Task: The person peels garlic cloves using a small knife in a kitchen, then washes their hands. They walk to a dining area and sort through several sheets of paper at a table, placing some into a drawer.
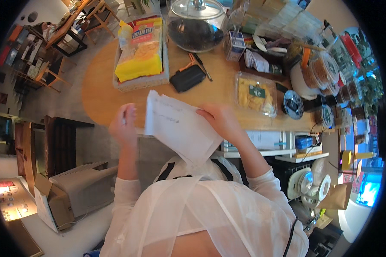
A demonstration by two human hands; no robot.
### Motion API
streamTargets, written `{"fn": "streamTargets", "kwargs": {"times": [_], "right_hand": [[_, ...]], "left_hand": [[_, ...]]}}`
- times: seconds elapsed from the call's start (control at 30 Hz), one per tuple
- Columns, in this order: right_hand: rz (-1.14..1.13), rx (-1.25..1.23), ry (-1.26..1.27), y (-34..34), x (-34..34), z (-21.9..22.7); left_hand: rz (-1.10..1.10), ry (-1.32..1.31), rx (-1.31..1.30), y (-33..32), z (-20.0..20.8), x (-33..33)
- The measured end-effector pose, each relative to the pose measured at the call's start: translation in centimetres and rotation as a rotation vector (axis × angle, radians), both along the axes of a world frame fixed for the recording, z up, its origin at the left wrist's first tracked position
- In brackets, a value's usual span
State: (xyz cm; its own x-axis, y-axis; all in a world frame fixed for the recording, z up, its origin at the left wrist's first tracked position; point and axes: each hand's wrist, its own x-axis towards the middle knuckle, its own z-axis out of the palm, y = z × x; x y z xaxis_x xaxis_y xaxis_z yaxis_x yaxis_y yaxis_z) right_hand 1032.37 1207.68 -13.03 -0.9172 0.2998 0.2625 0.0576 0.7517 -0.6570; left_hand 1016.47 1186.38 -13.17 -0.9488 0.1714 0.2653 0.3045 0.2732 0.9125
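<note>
My right hand [221, 120] grips the right edge of a folded stack of white paper [180, 126], thumb on top. A few handwritten lines run across its upper part. The stack hangs tilted in front of my body at the table's near edge. Left of the paper and apart from it, my left hand [124, 122] is raised, slightly blurred, with its fingers curled together. A small dark and light spot shows at those fingers; what it is I cannot make out.
On the wooden table [99, 81] stand a basket [141, 85] with a yellow food package [141, 55], a black case [188, 78], a pen [203, 66], a lidded glass jar [196, 30] and a clear box of yellow food [256, 94]. Jars crowd the right; a grey box [83, 188] stands lower left.
</note>
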Motion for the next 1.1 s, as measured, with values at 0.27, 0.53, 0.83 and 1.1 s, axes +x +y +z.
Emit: {"fn": "streamTargets", "kwargs": {"times": [0.27, 0.53, 0.83, 1.1], "right_hand": [[0.387, 0.453, -0.132, 0.2, -2.2, 2.6], [0.283, 0.628, -0.302, -3.1, -3.0, 2.6], [0.068, -0.095, 0.012, 0.7, -2.0, 7.8], [-0.714, 0.005, 0.342, 4.3, 0.4, 3.6]], "left_hand": [[-0.787, 0.693, -0.680, 3.7, 4.5, 1.2], [-1.154, 0.749, -0.831, 5.4, 2.0, -1.1], [-0.860, 0.749, -0.171, 3.6, 2.8, -6.3], [-0.502, -0.446, 0.367, 0.6, 3.7, -7.1]]}}
